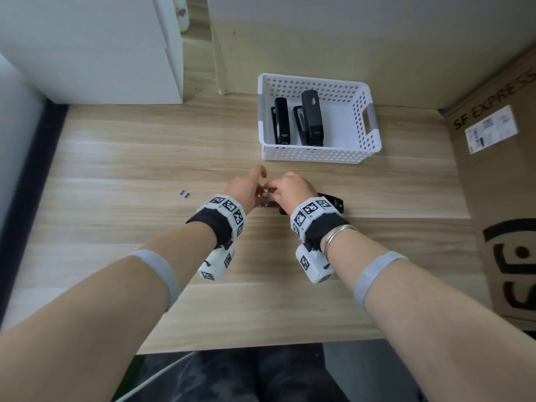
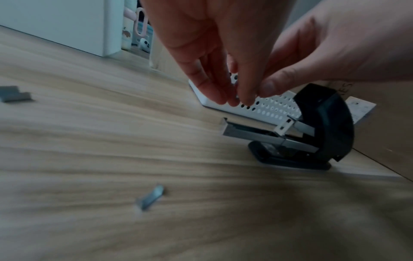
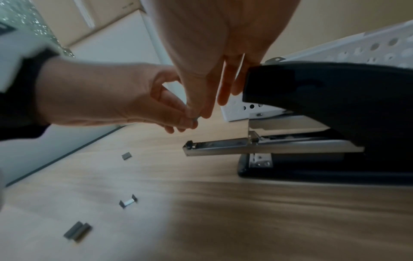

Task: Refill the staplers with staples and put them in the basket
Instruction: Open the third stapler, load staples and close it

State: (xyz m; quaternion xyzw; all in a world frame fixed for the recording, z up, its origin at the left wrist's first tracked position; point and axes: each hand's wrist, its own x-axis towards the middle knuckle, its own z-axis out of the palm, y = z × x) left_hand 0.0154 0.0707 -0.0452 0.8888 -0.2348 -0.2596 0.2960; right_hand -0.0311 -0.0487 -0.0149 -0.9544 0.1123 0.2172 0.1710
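Stapler (image 3: 335, 109) on the table (image 1: 145, 158) stands open just right of the two hands, black lid swung up and its metal channel (image 3: 223, 146) poking out to the left, uncovered and ready to load. Far of it, the white basket (image 1: 319, 153) already holds two black staplers (image 1: 298, 120) side by side, so this looks like the last one to fill. The left hand (image 3: 107, 98) and the right hand (image 3: 214, 53) meet just above the channel's open end, thumbs and fingertips closed together on a small staple piece (image 3: 195, 118); which hand truly bears it I cannot tell, since both pinch at the same spot. To do this step well, I judge the piece should be turned legs down, lined up along the channel, dropped flat into it without tilting, and slid back before the lid is pressed shut until it latches. Loose staple strips (image 3: 78, 231) lie on the table to the near left, with two smaller bits (image 3: 128, 201) beyond them, handy if more are wanted. Writing: the brown carton (image 1: 499, 181) at the right reads "SF EXPRESS", with a white shipping label too small to read; lettering on the basketed staplers is illegible.
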